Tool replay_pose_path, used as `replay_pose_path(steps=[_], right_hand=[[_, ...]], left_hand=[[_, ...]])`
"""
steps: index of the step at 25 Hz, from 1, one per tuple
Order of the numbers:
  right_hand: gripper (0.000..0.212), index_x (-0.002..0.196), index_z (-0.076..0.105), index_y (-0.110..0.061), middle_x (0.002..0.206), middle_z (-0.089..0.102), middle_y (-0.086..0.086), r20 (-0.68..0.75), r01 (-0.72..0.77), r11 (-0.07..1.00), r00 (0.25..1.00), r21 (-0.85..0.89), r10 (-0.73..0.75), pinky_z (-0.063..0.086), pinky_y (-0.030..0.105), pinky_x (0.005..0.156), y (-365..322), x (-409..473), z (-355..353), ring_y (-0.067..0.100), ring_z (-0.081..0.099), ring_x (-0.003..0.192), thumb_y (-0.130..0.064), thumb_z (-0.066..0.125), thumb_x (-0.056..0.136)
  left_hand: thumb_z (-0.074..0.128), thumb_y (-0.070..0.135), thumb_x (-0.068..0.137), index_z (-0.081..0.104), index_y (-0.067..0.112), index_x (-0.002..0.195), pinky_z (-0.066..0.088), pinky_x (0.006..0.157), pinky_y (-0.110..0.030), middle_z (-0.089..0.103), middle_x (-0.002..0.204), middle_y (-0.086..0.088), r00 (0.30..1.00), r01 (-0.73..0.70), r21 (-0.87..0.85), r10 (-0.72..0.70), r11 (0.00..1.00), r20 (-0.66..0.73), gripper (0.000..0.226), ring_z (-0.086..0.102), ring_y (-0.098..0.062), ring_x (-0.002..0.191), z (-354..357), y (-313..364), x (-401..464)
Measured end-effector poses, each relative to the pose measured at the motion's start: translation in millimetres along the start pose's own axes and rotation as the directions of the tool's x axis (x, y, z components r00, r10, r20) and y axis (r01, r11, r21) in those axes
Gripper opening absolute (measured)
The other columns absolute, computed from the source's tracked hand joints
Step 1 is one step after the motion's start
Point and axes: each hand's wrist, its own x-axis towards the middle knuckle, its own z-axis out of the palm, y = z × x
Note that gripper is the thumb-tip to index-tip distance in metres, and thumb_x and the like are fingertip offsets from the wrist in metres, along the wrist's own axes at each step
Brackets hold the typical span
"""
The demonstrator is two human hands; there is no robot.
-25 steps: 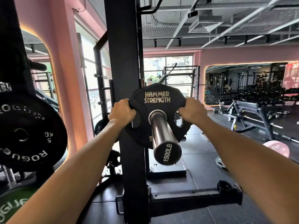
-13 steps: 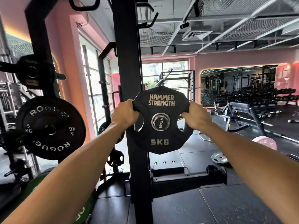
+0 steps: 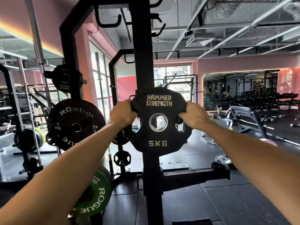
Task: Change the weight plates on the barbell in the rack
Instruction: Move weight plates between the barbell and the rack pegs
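Pink-walled gym, dark rubber floor [image 3: 227, 200], black rack upright [image 3: 142, 62] dead centre. Black 5 kg plate [image 3: 158, 143] held up in front of that upright, its centre hole showing daylight. Left hand [image 3: 121, 115] curled round the plate's upper left edge, right hand [image 3: 194, 116] gripping the upper right, both at the side cut-outs. Black Rogue plate [image 3: 71, 117] stored off left, green plate [image 3: 95, 197] below.
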Motion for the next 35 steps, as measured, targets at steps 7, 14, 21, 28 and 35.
replay_pose_path(steps=[7,14,21,28,35], right_hand=[[0.022,0.086,0.046,-0.011,0.087,0.056,0.010,-0.048,0.050,0.999,0.998,-0.010,-0.050,0.042,0.033,0.066,-139,-32,38,0.030,0.055,0.080,-0.027,0.061,0.086],[0.021,0.091,0.051,-0.011,0.091,0.061,0.012,-0.054,0.105,0.994,0.993,-0.013,-0.106,0.043,0.037,0.076,-274,-48,90,0.034,0.060,0.090,-0.029,0.057,0.083],[0.021,0.097,0.056,-0.007,0.093,0.059,0.010,-0.032,0.115,0.993,0.993,0.038,-0.114,0.044,0.034,0.071,-357,-34,139,0.034,0.059,0.088,-0.022,0.058,0.084],[0.018,0.089,0.059,-0.006,0.087,0.064,0.012,-0.046,0.162,0.984,0.986,0.068,-0.159,0.054,0.039,0.071,-408,10,215,0.030,0.062,0.077,-0.022,0.059,0.082],[0.019,0.089,0.056,-0.006,0.084,0.060,0.010,0.000,0.157,0.985,0.988,0.067,-0.157,0.054,0.042,0.075,-450,49,280,0.033,0.061,0.081,-0.021,0.056,0.078]], left_hand=[[0.055,0.022,0.077,0.063,0.013,0.103,0.054,0.077,-0.040,0.067,0.097,-0.011,0.999,-0.029,0.030,0.030,0.999,-0.043,0.028,0.063,-0.036,0.090,-82,-128,-12],[0.058,0.032,0.068,0.063,0.017,0.095,0.052,0.069,-0.039,0.067,0.092,-0.008,0.998,-0.060,0.018,0.061,0.998,-0.033,0.031,0.063,-0.034,0.084,-155,-262,-17],[0.063,0.017,0.077,0.053,0.015,0.084,0.036,0.063,-0.031,0.055,0.079,-0.005,0.997,-0.048,0.014,0.049,0.999,-0.064,0.012,0.050,-0.026,0.073,-181,-352,-4],[0.060,0.019,0.073,0.063,0.013,0.093,0.044,0.064,-0.032,0.056,0.077,-0.002,0.997,-0.019,0.038,0.021,0.999,-0.070,0.021,0.056,-0.029,0.074,-164,-442,37],[0.060,0.016,0.076,0.060,0.011,0.093,0.048,0.067,-0.035,0.056,0.079,-0.005,0.998,0.017,0.056,-0.013,0.998,-0.057,0.017,0.057,-0.031,0.077,-145,-515,71]])
